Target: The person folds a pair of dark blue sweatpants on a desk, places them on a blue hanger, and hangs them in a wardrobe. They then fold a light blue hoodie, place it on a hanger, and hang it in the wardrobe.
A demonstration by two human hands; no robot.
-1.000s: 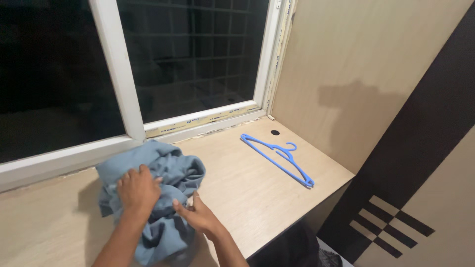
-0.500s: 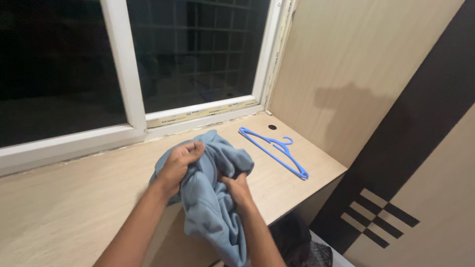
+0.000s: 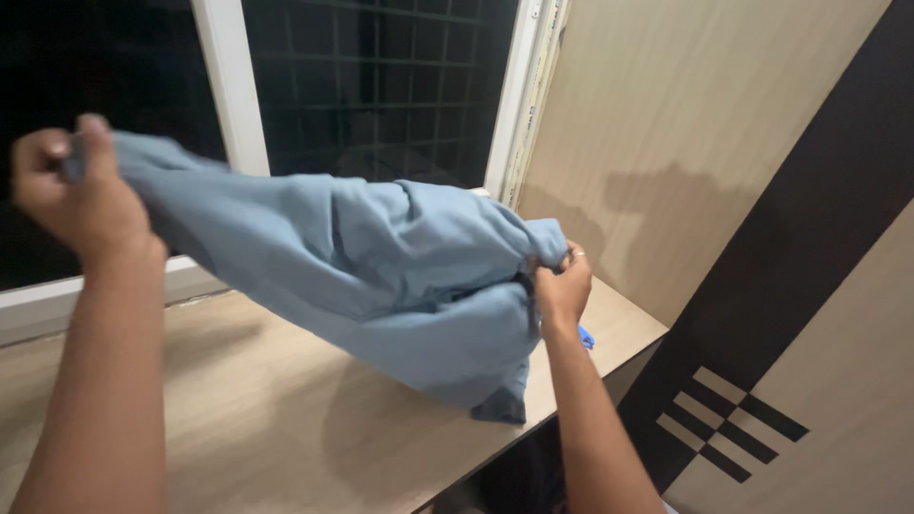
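Above the wooden desk (image 3: 267, 419), one blue garment (image 3: 381, 276) hangs stretched between my two hands. Count: one garment, one desk, one window frame (image 3: 228, 86), one blue hanger (image 3: 585, 337) of which only a tip shows, just beyond the desk-side of my right wrist.

Left hand (image 3: 81, 186): raised high over the desk's left part, arm running steeply up from the lower edge, fist closed tight on one end of the garment, knuckles toward the window.

Right hand (image 3: 562, 286): lower, over the desk's right end near the side wall panel (image 3: 685, 124), forearm angled upward, fingers pinched closed on the bunched other end of the cloth. A ring shows on one finger.

Garment sags between the two grips; its lowest fold hangs near the desk's front edge. Whether it touches the surface, I cannot tell.
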